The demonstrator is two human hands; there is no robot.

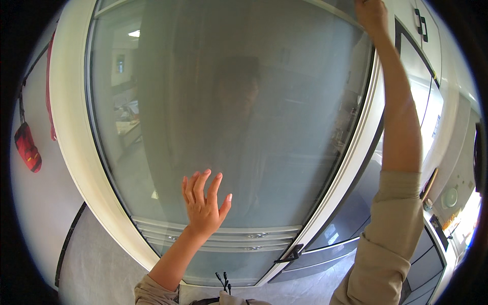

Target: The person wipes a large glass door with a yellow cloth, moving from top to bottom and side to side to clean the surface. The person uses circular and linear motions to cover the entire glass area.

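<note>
A framed, frosted glass door with pale horizontal bars low down fills the middle of the view. My left hand is in front of its lower glass, fingers spread, holding nothing; whether it touches the pane I cannot tell. My right arm reaches up along the right side of the white frame. At the top edge of the view, my right hand is by the upper right corner of the door, fingers bent and partly cut off. What it holds, if anything, is hidden.
A black door handle juts out at the lower right of the frame. A red oven mitt hangs on the left wall. At right are a glossy dark-fronted cabinet, upper cabinets with black handles and a counter with small items. Grey tiled floor lies below.
</note>
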